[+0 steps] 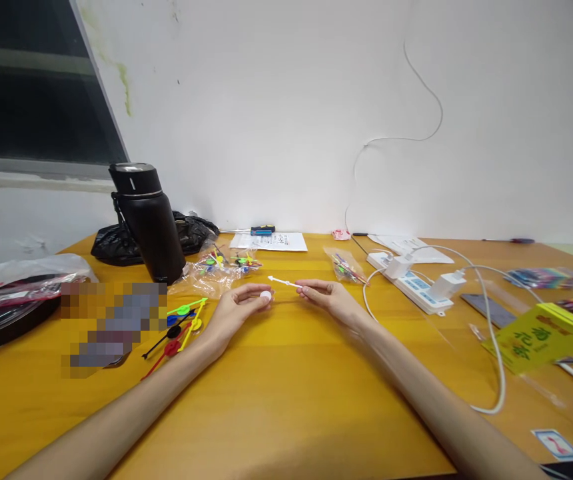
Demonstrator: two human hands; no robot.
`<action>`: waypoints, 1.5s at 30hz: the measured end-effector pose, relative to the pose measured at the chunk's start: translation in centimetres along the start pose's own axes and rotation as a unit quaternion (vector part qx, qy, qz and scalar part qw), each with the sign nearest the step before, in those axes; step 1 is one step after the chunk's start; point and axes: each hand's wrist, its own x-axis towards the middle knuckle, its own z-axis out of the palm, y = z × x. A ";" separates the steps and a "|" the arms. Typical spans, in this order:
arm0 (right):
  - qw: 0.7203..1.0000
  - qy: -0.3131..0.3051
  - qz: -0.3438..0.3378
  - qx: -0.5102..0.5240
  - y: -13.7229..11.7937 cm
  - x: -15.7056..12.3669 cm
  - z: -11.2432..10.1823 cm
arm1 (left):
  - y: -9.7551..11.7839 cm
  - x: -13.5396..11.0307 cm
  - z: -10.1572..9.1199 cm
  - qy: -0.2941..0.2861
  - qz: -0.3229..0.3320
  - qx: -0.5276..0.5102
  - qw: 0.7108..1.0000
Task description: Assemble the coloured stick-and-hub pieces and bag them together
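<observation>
My left hand (236, 308) is pinching a small white disc (265, 295), right hand (329, 297) has a white arrow (284, 281) by the tail, over the desk (286, 393) at the disc's 2 o'clock. Probably light, stiffish plastic, maybe snappable, so I'd pinch gently there.

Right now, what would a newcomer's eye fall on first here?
The tall black bottle at the left dominates. Bright yellow packaging stands out at the right. Between them, the left hand holds a small round white piece and the right hand a thin white pointer.
</observation>
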 end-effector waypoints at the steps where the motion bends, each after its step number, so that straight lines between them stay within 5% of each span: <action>1: 1.000 -0.002 0.006 -0.002 0.0 -0.1 0.1 | 0.0 0.0 0.0 0.000 0.001 0.001 1.000; 26: 0.998 -0.048 0.014 0.044 0.1 -0.1 0.4 | 0.0 0.3 -0.3 -0.012 0.027 0.055 0.998; 39: 0.969 -0.098 -0.150 -0.171 0.4 -1.6 2.6 | -0.2 0.5 -0.4 -0.028 0.013 0.021 0.999; 45: 0.954 -0.095 -0.163 -0.232 0.2 -2.0 3.0 | 0.1 0.2 -0.3 -0.038 0.017 0.028 0.999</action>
